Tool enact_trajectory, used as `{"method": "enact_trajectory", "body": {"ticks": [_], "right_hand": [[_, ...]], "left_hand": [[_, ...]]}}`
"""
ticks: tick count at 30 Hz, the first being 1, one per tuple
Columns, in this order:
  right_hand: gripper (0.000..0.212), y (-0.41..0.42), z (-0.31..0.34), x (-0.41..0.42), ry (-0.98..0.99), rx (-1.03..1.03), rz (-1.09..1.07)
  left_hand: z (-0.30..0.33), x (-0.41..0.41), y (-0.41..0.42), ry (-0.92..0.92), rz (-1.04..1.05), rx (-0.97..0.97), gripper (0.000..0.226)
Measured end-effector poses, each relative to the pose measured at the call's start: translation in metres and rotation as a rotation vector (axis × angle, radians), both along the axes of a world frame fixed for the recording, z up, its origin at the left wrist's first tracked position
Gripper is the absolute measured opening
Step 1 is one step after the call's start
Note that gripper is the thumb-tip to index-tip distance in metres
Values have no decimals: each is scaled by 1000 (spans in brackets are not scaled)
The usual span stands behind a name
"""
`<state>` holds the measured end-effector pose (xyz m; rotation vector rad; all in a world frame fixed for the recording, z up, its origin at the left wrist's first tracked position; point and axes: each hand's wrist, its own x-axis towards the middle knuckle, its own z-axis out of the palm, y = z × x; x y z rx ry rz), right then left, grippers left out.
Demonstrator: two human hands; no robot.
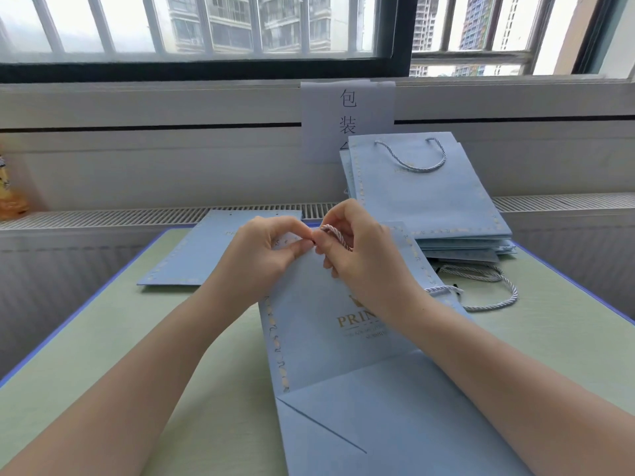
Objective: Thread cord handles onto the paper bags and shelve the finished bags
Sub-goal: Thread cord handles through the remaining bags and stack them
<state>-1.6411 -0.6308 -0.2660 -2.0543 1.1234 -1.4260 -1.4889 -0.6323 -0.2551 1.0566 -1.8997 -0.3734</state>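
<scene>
My left hand [264,250] and right hand [360,255] meet at the top edge of the flat blue paper bag [326,338] lying in front of me, both forearms reaching in from the near corners and angling toward each other. The left hand's thumb and forefinger pinch the bag's upper edge, knuckles arched up. The right hand curls its fingers round a twisted white cord [338,235], which loops over the fingers just beside the left thumb. The bag lies on the green table [103,338], its folded bottom toward me and its gold lettering partly hidden under my right wrist. Left of this bag and further back lies another flat blue bag [192,255]. Behind it to the right, a stack of bags [429,201] leans up against the wall, the front one carrying a cord handle. Loose cords [488,290] lie on the table just right of the bag, near the foot of that stack.
</scene>
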Motion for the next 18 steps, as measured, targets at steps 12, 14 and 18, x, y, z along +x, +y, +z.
{"method": "enact_trajectory", "body": {"ticks": [12, 14, 18], "right_hand": [[4, -4, -3, 7, 34, -121, -41], [4, -5, -4, 11, 101, -220, -94], [4, -8, -6, 15, 208, -344, -127]], "left_hand": [[-1, 0, -1, 23, 49, 57, 18], [0, 0, -1, 13, 55, 76, 19], [4, 0, 1, -12, 51, 116, 29]]}}
